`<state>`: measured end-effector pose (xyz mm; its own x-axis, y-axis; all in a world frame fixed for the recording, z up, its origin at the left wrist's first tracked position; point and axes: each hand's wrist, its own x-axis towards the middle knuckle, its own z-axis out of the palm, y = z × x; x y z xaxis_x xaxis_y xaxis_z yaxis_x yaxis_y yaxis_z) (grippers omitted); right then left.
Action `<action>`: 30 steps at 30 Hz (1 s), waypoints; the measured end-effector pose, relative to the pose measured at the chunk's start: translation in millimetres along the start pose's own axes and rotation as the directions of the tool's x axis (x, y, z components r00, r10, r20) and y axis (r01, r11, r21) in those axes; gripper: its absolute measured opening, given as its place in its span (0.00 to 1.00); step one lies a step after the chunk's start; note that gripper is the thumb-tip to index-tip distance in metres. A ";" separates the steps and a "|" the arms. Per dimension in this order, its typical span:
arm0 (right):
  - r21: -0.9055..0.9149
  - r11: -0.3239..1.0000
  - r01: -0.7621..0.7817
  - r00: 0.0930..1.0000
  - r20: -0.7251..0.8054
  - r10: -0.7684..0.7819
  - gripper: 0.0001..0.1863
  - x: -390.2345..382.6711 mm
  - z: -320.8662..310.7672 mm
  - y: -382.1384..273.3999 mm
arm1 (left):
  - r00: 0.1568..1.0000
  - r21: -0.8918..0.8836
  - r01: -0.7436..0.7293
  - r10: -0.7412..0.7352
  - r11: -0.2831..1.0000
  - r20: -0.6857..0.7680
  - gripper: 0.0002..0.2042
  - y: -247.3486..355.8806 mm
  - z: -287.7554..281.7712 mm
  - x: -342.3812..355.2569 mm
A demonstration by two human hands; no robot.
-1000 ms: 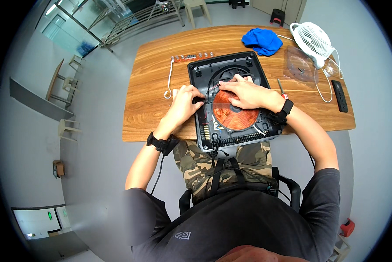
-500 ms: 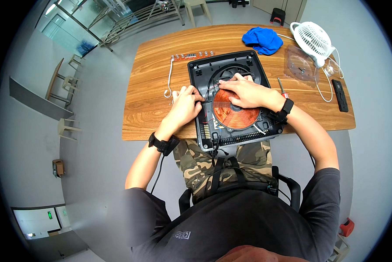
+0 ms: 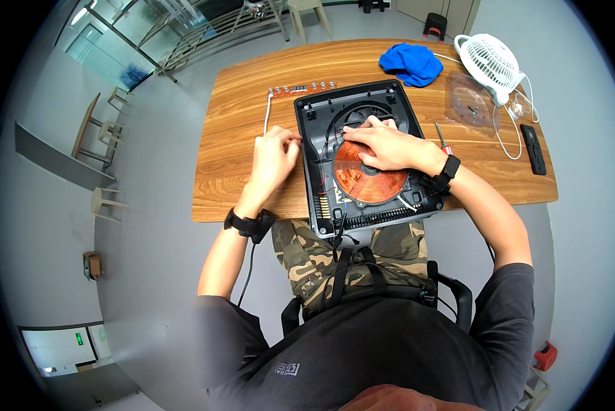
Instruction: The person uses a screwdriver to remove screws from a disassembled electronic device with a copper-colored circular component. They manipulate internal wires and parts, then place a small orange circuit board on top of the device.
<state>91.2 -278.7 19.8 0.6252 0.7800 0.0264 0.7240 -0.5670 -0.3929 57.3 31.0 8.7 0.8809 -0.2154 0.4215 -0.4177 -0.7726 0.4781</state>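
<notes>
The opened black housing of an induction cooker (image 3: 312, 123) lies at the table's front edge, with a round copper coil (image 3: 367, 183) inside and a black fan (image 3: 365, 113) behind it. My right hand (image 3: 389, 146) is closed over the coil's upper part, fingers bent at its far rim and thumb near its centre; the fingertips are partly hidden. Just outside the housing's left edge is my left hand (image 3: 276, 156), its fingers drawn together. What they hold, if anything, is hidden. A white cable (image 3: 267, 113) runs from the orange button circuit board (image 3: 300, 89) down behind this hand.
Right of the housing lies a screwdriver (image 3: 444, 138) with a red handle. Farther right are a clear plastic tray (image 3: 472, 103) with small parts, a white fan (image 3: 491, 61) and a black strip (image 3: 533, 150). A blue cloth (image 3: 411, 64) sits at the back.
My left hand has moved left, from inside the housing's left edge to the table beside it, covering the cable's curled end. My right hand stays on the coil.
</notes>
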 end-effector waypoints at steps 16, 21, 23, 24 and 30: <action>-0.001 1.000 -0.002 1.000 0.006 0.002 0.30 0.9 2.8 0.4 | 0.870 0.353 0.439 -0.489 0.827 0.064 0.11 -101.6 -31.0 9.2; -0.016 1.000 0.008 1.000 0.029 -0.007 0.30 1.8 0.7 1.7 | 0.868 0.434 0.408 -0.489 0.803 0.089 0.15 -102.9 -27.6 31.9; -0.019 1.000 0.011 0.999 0.035 -0.010 0.30 2.4 0.2 2.4 | 0.824 0.491 0.412 -0.544 0.768 0.158 0.16 -103.2 -22.1 41.2; -0.030 0.999 0.014 0.999 0.034 -0.013 0.31 3.0 0.5 2.4 | 0.800 0.519 0.411 -0.570 0.750 0.190 0.17 -103.4 -19.7 45.8; -0.077 0.997 0.007 0.998 0.058 -0.002 0.32 4.8 2.3 7.7 | 0.731 0.617 0.333 -0.609 0.713 0.308 0.20 -108.5 -20.0 80.2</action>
<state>99.2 -278.8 14.7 0.6057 0.7952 -0.0263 0.7484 -0.5806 -0.3206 168.8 109.5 6.0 0.9669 0.1289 -0.2201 0.1334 -0.9910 0.0056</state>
